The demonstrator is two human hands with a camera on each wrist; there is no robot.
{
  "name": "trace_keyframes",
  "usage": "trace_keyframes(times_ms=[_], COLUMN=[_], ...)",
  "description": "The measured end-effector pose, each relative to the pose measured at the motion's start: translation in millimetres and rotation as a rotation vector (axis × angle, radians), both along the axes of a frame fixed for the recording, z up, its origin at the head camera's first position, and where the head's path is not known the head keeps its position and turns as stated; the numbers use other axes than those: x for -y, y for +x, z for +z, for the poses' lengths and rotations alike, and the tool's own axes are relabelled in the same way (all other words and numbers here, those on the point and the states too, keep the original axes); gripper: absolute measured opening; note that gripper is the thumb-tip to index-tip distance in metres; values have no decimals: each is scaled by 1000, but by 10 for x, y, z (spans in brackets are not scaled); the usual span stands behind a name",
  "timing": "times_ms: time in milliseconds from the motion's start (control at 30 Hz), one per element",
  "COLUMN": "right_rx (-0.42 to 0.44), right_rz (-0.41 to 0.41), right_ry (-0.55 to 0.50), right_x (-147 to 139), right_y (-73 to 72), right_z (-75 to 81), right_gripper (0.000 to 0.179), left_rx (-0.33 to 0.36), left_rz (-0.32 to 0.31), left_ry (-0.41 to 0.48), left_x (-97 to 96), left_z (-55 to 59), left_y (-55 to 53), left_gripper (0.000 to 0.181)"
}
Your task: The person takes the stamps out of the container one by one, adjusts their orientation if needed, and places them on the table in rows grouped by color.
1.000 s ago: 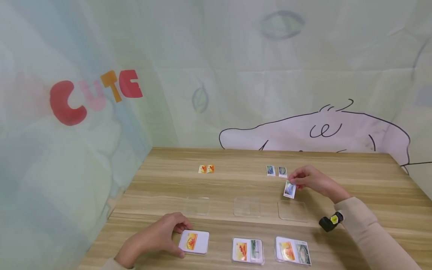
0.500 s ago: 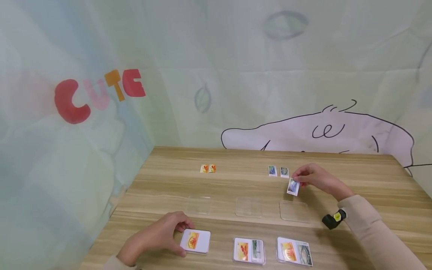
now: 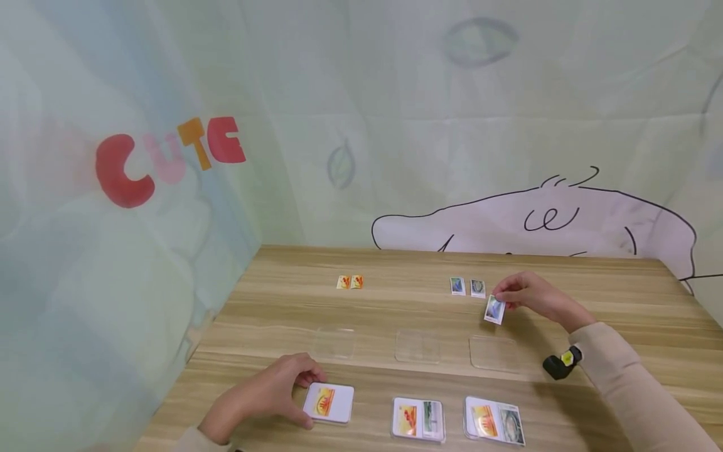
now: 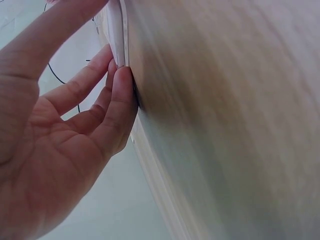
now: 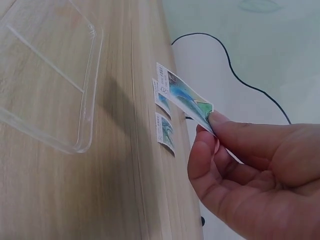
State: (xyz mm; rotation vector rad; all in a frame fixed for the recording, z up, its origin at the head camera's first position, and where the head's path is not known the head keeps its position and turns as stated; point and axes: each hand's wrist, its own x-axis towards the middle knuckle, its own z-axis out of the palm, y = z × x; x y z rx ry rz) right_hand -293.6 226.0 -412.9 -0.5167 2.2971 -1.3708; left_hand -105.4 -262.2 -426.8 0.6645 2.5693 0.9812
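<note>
My right hand [image 3: 533, 300] pinches the corner of a blue-green postage stamp [image 3: 494, 310] between thumb and fingers, above the table. In the right wrist view this stamp [image 5: 186, 97] is slightly bowed, with a perforated edge. Just behind it lie a blue stamp [image 3: 457, 286] and a grey-green stamp [image 3: 477, 289]. My left hand [image 3: 277, 389] holds a clear plastic case [image 3: 341, 405] at its left side, thumb at the near corner and fingers at the far one. The case bears a white card with an orange stamp [image 3: 324, 402] on its left half.
Two more cases [image 3: 418, 419] [image 3: 494, 421] along the front each carry an orange and a green-grey stamp. Three clear covers [image 3: 334, 344] [image 3: 417, 346] [image 3: 492, 353] lie mid-table. Two orange stamps [image 3: 350, 282] lie at the back left. A printed curtain [image 3: 316, 207] stands behind the wooden table.
My right hand, with the stamp, has drawn slightly back and to the right, away from the clear cover. The left hand stays at its case; the whole view shifts a little.
</note>
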Motion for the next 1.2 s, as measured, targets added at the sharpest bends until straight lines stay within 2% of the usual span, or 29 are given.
trace_keyframes(times_ms=[900,1200], right_rx=[3,23], right_rz=[15,11], right_ry=[23,20], right_x=[-155,-194], right_y=[-138,-182], right_z=[-91,-80], right_gripper=[20,22], left_rx=[-1,-4], left_rz=[8,-15], left_ry=[17,32], left_x=[10,18], left_z=[-20,-26], left_y=[20,6], left_gripper=[57,57])
